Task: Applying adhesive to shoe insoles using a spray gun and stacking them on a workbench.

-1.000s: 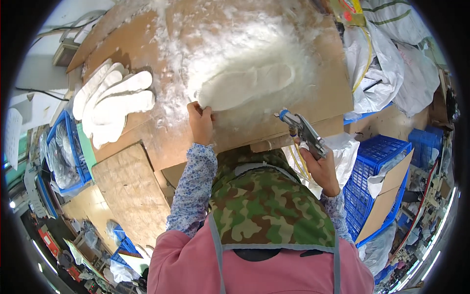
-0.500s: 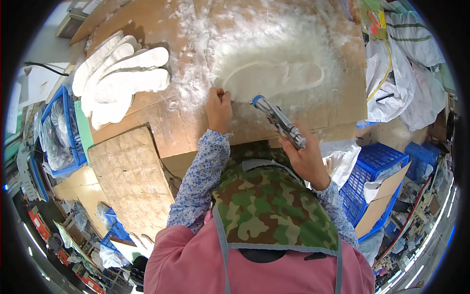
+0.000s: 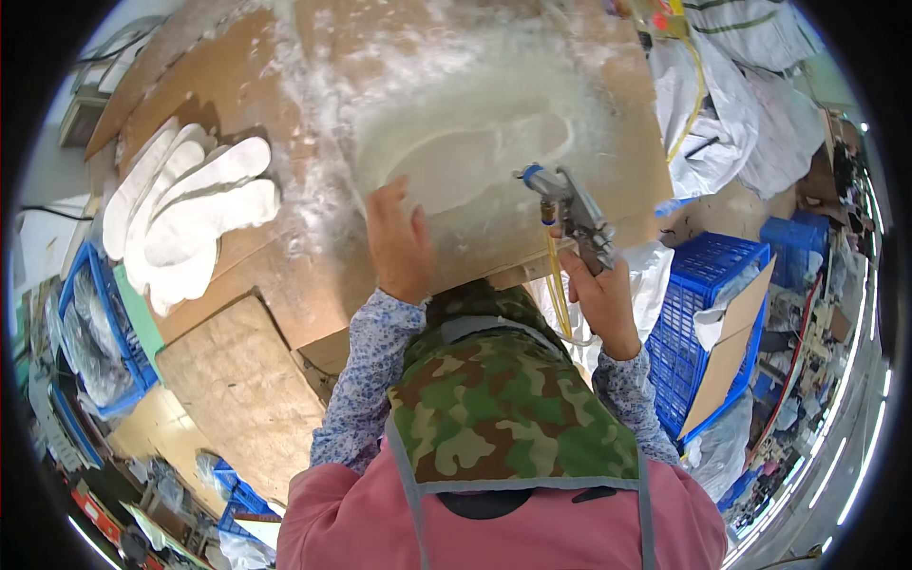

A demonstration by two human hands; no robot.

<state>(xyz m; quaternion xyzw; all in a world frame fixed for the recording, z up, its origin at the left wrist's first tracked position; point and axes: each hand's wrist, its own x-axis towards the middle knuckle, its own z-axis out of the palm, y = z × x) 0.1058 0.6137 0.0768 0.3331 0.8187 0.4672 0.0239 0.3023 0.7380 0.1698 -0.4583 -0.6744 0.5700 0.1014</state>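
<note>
On the cardboard-covered table (image 3: 617, 190) is a pale insole-shaped patch (image 3: 456, 171) with a whitish outline. Whether it is an insole lying there or only its outline, I cannot tell. My left hand (image 3: 401, 249) is at its near left end, blurred, with thumb and fingers apart and nothing visible between them. My right hand (image 3: 600, 299) grips a metal spray gun (image 3: 579, 217) with a blue nozzle and a yellow hose (image 3: 556, 275). The nozzle points left, just to the right of the patch's near edge. White insoles (image 3: 190, 204) lie fanned out on the left.
White fuzz (image 3: 313, 123) coats much of the table. A worn brown board (image 3: 237, 380) lies near left. Blue crates stand on the left (image 3: 138, 356) and right (image 3: 717, 266). White sacks (image 3: 708, 142) are on the far right, with a yellow hose (image 3: 698, 95) over them.
My left hand has let its pinch at the patch's left end open. The spray gun has turned to point more leftward, exposing its hose. The whole view has shifted a little.
</note>
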